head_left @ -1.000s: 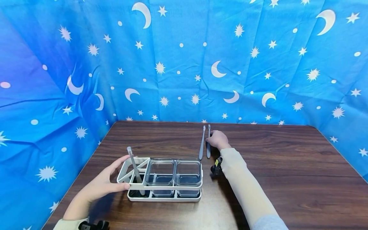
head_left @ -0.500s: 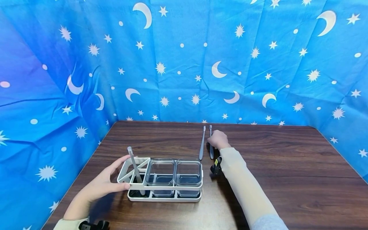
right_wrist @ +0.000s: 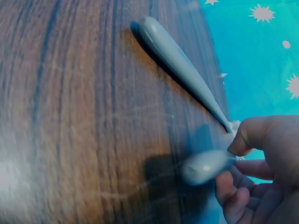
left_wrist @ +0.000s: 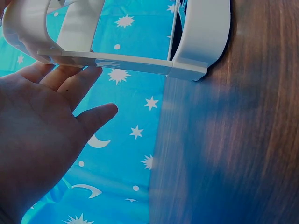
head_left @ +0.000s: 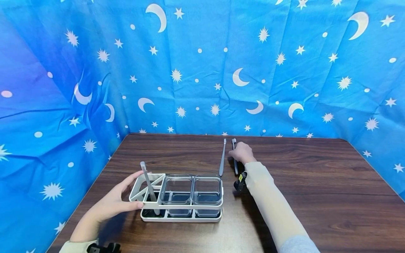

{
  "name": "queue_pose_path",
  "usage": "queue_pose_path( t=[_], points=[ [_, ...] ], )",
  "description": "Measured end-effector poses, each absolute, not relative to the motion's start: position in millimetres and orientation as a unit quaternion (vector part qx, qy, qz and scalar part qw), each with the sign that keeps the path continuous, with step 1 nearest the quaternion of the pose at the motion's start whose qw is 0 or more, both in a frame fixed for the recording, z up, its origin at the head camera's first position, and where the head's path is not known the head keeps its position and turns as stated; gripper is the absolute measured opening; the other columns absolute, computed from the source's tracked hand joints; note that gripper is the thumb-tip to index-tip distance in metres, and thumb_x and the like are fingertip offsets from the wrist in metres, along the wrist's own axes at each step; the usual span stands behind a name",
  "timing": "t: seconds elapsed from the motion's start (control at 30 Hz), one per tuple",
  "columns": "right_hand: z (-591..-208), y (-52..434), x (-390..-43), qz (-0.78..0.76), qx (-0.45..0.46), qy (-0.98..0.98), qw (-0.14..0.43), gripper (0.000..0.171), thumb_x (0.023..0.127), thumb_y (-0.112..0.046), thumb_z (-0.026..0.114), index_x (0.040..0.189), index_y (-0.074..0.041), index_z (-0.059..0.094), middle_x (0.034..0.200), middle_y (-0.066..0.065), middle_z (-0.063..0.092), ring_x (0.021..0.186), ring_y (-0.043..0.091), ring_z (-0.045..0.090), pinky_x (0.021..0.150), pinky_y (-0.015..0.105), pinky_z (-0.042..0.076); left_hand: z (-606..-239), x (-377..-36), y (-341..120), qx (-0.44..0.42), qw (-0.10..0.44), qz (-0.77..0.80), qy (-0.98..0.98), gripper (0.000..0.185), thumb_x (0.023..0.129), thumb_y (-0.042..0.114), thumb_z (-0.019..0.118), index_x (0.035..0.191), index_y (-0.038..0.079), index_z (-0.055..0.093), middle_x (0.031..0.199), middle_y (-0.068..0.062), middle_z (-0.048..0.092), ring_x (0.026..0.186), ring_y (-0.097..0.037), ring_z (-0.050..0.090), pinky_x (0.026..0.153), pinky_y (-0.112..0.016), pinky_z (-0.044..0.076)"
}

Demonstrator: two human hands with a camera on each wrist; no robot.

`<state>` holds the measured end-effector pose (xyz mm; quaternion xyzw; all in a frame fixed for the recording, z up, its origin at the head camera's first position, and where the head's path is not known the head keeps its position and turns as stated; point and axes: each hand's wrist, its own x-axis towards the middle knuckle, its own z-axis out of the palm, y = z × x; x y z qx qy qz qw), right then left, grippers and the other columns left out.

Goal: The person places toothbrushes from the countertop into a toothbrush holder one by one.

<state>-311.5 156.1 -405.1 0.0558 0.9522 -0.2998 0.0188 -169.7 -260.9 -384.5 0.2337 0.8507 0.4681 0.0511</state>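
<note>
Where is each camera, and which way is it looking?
Head: worn on the head, looking forward and down at the table; both arms show, the left hand on the white rack, the right hand at two grey utensils.
Left wrist: by the left hand, looking past its palm at the white rack.
Right wrist: by the right hand, looking at its fingers pinching the held utensil beside the lying utensil.
Shared: head and right wrist both show both utensils.
</note>
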Motion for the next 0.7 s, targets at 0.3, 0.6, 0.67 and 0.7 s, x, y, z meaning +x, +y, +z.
queue_pose_path(
  t=[0.3,0.6,0.67,0.7],
  points=[
    [-403.7,164.5,-313.2,-0.324,0.043,0.945,0.008,0.04,0.088,-0.017,0.06,0.055,-0.015,0.038,0.048,-0.005,0.029,0.045,0.012,0.031,0.048,0.027,0.03,-382.9,-169.3,-261.2,0.24,0.049,0.47,0.848,0.082,0.08,0.01,0.071,0.149,0.006,0.028,0.129,-0.017,0.052,0.106,-0.007,0.054,0.079,-0.04,0.046],
    [-388.5,172.1,-310.5,-0.361,0.055,0.931,-0.013,0.025,0.091,-0.022,0.059,0.096,0.002,0.065,0.078,0.01,0.061,0.071,0.021,0.058,0.067,0.034,0.048,-381.2,-168.8,-260.5,0.228,0.054,0.462,0.855,0.083,0.08,0.012,0.072,0.15,0.006,0.027,0.132,-0.021,0.051,0.111,-0.018,0.053,0.081,-0.05,0.043],
    [-383.4,175.0,-310.0,-0.382,0.055,0.923,-0.012,0.036,0.092,-0.022,0.058,0.114,0.005,0.063,0.095,0.017,0.065,0.081,0.025,0.062,0.072,0.037,0.051,-381.4,-169.0,-260.5,0.227,0.055,0.46,0.857,0.083,0.08,0.012,0.072,0.15,0.006,0.027,0.133,-0.021,0.05,0.112,-0.02,0.052,0.082,-0.05,0.043],
    [-380.6,176.3,-309.6,-0.394,0.054,0.918,-0.012,0.04,0.092,-0.022,0.057,0.12,0.006,0.06,0.102,0.019,0.065,0.083,0.025,0.062,0.074,0.038,0.051,-381.4,-169.2,-260.4,0.225,0.055,0.458,0.858,0.083,0.08,0.012,0.072,0.15,0.006,0.027,0.134,-0.021,0.05,0.113,-0.023,0.052,0.082,-0.05,0.043]
  ],
)
